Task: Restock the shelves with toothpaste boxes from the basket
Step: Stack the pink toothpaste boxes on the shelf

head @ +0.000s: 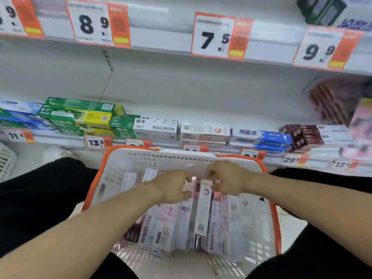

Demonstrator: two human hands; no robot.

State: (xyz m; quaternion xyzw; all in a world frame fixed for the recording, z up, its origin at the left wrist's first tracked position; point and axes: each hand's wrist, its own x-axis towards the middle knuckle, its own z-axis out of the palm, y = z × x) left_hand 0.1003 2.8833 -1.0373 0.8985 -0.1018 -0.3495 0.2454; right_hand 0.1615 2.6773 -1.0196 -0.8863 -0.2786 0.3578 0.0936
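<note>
A white basket with an orange rim [94,178] sits in front of me, holding several pale pink and white toothpaste boxes [171,224]. Both hands are inside it near its far wall. My left hand [173,187] curls its fingers round the top of some pink boxes. My right hand [227,179] pinches the upper end of one white and pink toothpaste box [203,210] that stands tilted above the others. The shelf [201,97] behind the basket has a row of boxes along its front and bare room behind them.
Green, blue, white and brown toothpaste boxes [157,127] line the shelf front, with price tags [96,142] below. Large price cards [219,37] hang from the shelf above. Another white basket [6,160] is at the far left. My dark-trousered legs flank the basket.
</note>
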